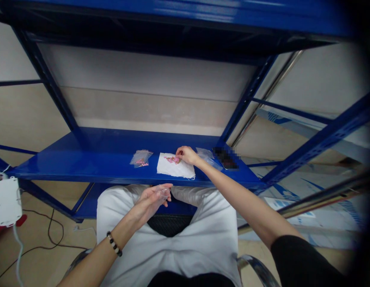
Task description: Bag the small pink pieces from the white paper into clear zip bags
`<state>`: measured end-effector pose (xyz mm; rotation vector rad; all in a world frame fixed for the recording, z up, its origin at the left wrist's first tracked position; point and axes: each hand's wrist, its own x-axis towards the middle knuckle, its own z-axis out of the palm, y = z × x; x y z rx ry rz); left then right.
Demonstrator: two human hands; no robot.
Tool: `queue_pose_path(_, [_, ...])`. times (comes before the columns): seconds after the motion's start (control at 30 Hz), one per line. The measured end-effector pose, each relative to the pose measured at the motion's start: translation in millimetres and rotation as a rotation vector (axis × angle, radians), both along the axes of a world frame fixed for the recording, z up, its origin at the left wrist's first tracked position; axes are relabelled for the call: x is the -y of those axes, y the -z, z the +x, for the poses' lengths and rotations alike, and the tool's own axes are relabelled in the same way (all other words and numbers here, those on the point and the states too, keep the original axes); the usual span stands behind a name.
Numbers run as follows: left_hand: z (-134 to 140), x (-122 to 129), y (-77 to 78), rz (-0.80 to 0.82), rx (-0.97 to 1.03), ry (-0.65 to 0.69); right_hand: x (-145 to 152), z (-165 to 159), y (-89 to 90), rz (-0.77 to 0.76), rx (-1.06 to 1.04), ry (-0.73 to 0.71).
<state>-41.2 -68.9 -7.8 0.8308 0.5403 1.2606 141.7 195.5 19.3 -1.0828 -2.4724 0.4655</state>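
On the blue shelf lies a white cloth [175,170] with a small heap of pink and gold beads [172,160] on it. My right hand [186,154] reaches over the cloth's right side, fingertips bent together at the beads; whether a bead is between them is too small to see. Below the shelf's front edge, above my lap, my left hand [153,199] holds a small clear plastic bag [163,193] between thumb and fingers. To the left of the cloth rests a clear zip bag [141,158] with pink beads inside.
Right of the cloth lie clear plastic bags [207,154] and a dark, partly blurred flat object [226,158]. Blue uprights [247,95] and an upper shelf [185,16] frame the space. A white box with a cable [7,201] is at the far left.
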Motion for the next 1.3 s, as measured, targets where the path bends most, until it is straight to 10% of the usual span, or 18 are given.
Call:
queue_pose_path(0.6, [-1,2,-6.9,-0.031,0.004,-0.005,25,2,-34.3,-0.178,-0.425,0.059])
queue_pose_path(0.77, [-2,3,-5.0,-0.043,0.016,0.013,101,-10,-46.8,-0.404,-0.884,-0.004])
queue_pose_path(0.97, [2,5,5.7,-0.042,-0.012,0.039,220,-13,-43.9,-0.484,-0.782,-0.097])
queue_pose_path(1.3, [8,8,16.0,-0.002,-0.146,0.103,245,6,1.9,-0.164,-0.656,-0.027])
